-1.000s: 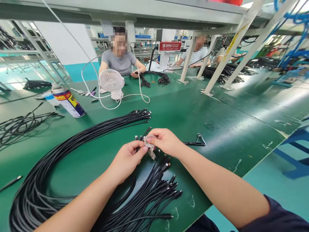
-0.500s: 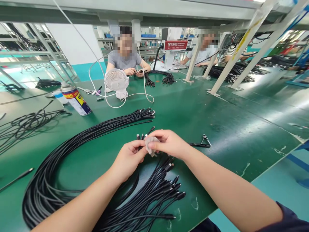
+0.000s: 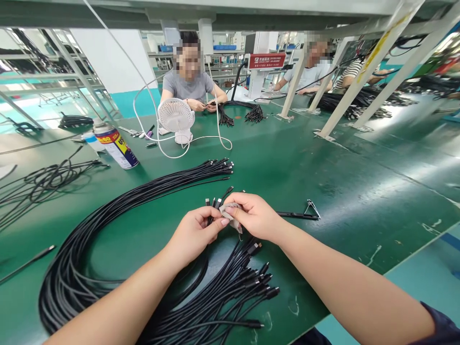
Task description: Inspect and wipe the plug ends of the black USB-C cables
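Green bench (image 3: 287, 163), black cables (image 3: 84, 230) and cloth (image 3: 235, 223)

Room: bright workshop; turquoise floor (image 3: 413, 275); pale overhead beam (image 3: 251, 14). 
Bench: glossy, green, scuffed toward the near right; a co-worker (image 3: 189, 86) in a grey top faces it from the far side.
Edge and open room: near edge slants below the right forearm; room to move lies ahead and rightward, up to the white posts (image 3: 296, 86).
Cables: slim, looped in a thick curve left of the hands; one set of ends beyond them, the other fanned toward the near edge.
Fan (image 3: 176, 115): white, upright, far side.
Can (image 3: 118, 148): labelled, left of the fan.
Right hand (image 3: 258, 218): grip pinched tight on the cloth.
Left hand (image 3: 190, 235): grip pinched around a few cable ends.
Cloth: pale grey, crumpled, raised above the bench at both hands' fingertips.
Plugs (image 3: 207, 201): metal-tipped, jutting past the left fingers.
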Tool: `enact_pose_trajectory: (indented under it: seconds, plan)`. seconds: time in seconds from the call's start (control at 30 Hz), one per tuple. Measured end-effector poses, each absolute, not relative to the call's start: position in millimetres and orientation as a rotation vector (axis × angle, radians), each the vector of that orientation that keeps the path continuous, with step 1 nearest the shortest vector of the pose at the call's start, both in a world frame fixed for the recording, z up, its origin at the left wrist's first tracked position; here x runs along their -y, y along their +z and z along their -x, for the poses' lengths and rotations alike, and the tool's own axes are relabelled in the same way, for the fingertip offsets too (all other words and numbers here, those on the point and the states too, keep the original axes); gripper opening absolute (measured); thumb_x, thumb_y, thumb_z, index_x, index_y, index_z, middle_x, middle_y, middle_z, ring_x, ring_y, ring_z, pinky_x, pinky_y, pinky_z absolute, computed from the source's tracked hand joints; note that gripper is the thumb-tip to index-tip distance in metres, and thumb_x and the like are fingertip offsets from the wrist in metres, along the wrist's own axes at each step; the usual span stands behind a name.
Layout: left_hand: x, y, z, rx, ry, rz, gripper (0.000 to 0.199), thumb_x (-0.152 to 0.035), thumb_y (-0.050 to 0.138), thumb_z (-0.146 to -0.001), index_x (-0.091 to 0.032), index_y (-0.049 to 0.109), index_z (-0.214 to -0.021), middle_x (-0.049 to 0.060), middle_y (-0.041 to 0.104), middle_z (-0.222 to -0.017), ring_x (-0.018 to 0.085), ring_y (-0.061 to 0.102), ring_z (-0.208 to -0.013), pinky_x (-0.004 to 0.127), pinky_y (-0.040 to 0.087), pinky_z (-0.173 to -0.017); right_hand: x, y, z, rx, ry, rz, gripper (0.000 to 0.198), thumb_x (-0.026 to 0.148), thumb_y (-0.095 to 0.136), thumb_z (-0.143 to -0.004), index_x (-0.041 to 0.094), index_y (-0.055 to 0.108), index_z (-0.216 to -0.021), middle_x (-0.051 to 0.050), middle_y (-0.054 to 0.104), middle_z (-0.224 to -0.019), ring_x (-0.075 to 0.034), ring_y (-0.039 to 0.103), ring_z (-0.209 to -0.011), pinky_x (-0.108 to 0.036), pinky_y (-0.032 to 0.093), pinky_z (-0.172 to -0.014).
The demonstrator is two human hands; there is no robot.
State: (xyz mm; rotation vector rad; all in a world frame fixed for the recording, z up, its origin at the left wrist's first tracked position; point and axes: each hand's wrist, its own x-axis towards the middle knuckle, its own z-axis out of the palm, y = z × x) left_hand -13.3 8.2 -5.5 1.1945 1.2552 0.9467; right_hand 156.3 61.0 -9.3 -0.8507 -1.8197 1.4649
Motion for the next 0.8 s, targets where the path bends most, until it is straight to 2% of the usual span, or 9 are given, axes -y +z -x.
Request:
enact_pose_trajectory:
  seconds: [0.1, 0.3, 0.4, 0.5, 0.67, 0.8]
  plan:
    - [-10.0, -4.3, 14.8, -1.289, 0.912, -1.207, 0.03, -0.043, 0.075, -0.072, -0.015, 0.063, -0.073, -0.005, 0.053, -0.053, 0.008, 0.048, -0.045, 0.021, 0.039, -0.047, -60.6, -8.3, -154.6, 1.846, 1.441, 0.861, 0.013, 0.03, 0.058, -0.084, 0.018, 0.061, -0.082, 0.001, 0.057, -0.066, -0.011, 0.052, -0.057, -0.025, 0.042, -0.056]
    - [-8.6, -2.4, 12.5, -1.284, 0.893, -1.195, 0.031, -0.041, 0.081, -0.064, -0.015, 0.064, -0.067, -0.004, 0.056, -0.051, 0.008, 0.051, -0.045, 0.022, 0.043, -0.048, -62.6, -3.6, -158.3, 1.862, 1.462, 0.926, 0.016, 0.029, 0.07, -0.073, 0.018, 0.058, -0.076, 0.003, 0.056, -0.064, -0.01, 0.049, -0.056, -0.023, 0.039, -0.053]
    - [-7.0, -3.2, 10.4, -1.279, 0.896, -1.179, 0.031, -0.041, 0.08, -0.065, -0.015, 0.063, -0.068, -0.005, 0.055, -0.051, 0.009, 0.051, -0.044, 0.022, 0.043, -0.046, -64.3, -2.1, -160.8, 1.844, 1.45, 0.962, 0.019, 0.034, 0.067, -0.077, 0.018, 0.057, -0.074, 0.003, 0.056, -0.063, -0.01, 0.049, -0.056, -0.022, 0.038, -0.053]
    - [-6.5, -3.4, 9.8, -1.291, 0.916, -1.17, 0.031, -0.042, 0.079, -0.066, -0.015, 0.064, -0.071, -0.005, 0.055, -0.051, 0.009, 0.05, -0.043, 0.022, 0.043, -0.046, -63.9, -2.9, -159.9, 1.834, 1.483, 0.977, 0.021, 0.039, 0.059, -0.084, 0.019, 0.058, -0.078, 0.004, 0.053, -0.056, -0.011, 0.049, -0.05, -0.023, 0.039, -0.05]
    - [-7.2, -5.1, 9.1, -1.28, 0.904, -1.198, 0.032, -0.042, 0.079, -0.066, -0.016, 0.061, -0.066, -0.005, 0.054, -0.051, 0.008, 0.048, -0.044, 0.021, 0.04, -0.045, -61.4, -3.4, -157.7, 1.815, 1.542, 0.953, 0.021, 0.032, 0.073, -0.071, 0.017, 0.059, -0.075, 0.002, 0.059, -0.062, -0.011, 0.053, -0.053, -0.023, 0.041, -0.051]
    - [-5.8, -6.4, 7.6, -1.275, 0.924, -1.23, 0.027, -0.042, 0.075, -0.07, -0.016, 0.067, -0.074, -0.006, 0.052, -0.051, 0.009, 0.044, -0.045, 0.022, 0.034, -0.045, -64.5, -1.6, -160.7, 1.745, 1.606, 0.894, 0.023, 0.036, 0.072, -0.073, 0.017, 0.06, -0.079, 0.001, 0.061, -0.068, -0.011, 0.054, -0.058, -0.024, 0.044, -0.055]
